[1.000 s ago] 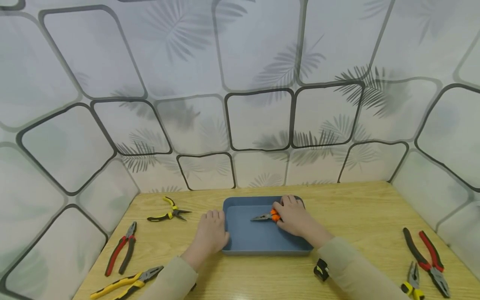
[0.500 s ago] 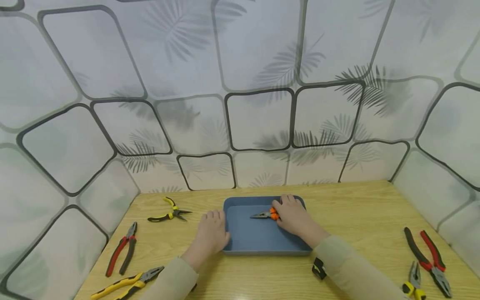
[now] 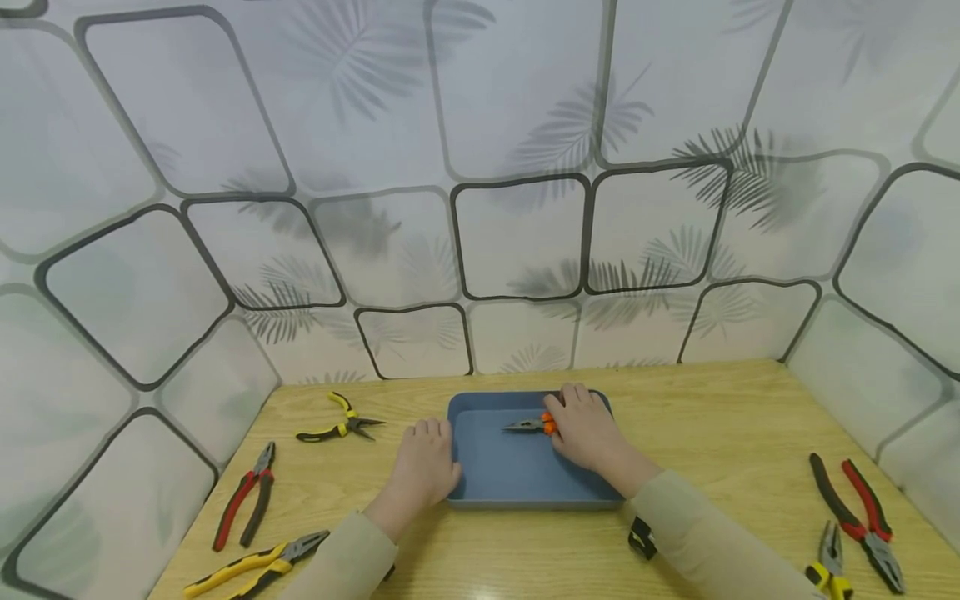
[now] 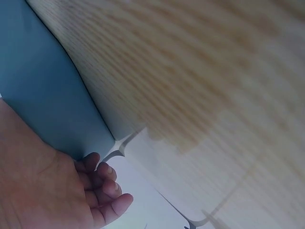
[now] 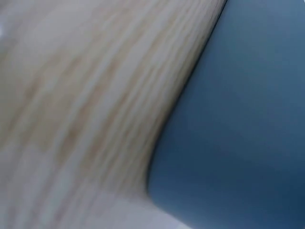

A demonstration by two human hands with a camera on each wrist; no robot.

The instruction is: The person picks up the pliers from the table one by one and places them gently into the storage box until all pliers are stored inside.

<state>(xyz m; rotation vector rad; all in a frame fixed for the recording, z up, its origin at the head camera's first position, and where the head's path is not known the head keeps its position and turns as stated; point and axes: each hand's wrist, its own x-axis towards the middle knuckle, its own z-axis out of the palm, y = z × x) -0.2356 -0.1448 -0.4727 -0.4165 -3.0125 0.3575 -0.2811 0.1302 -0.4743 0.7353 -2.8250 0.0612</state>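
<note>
Inside the blue tray (image 3: 498, 483) lie long-nose pliers (image 3: 529, 426) with orange handles, their dark nose pointing left. My right hand (image 3: 588, 429) grips the handles near the tray's far right corner and hides most of them. The right wrist view has only the tray's outer wall (image 5: 238, 129) beside the wood, with no hand showing. At the tray's left side, my left hand (image 3: 424, 462) rests against the rim. In the left wrist view its fingers (image 4: 109, 188) hang loosely curled beside the tray's outer wall, with nothing in the palm.
On the wooden table (image 3: 510, 550) at left lie yellow-black pliers (image 3: 352, 427), red-black pliers (image 3: 259, 479) and larger yellow pliers (image 3: 281, 557). Red-black pliers (image 3: 862, 529) and small yellow-black pliers (image 3: 830, 554) lie at right. A patterned wall (image 3: 517, 242) stands behind.
The nose of the orange-handled pliers has swung slightly toward the tray's far side, and their jaws look closer together. My right hand has shifted very slightly; the left has stayed put.
</note>
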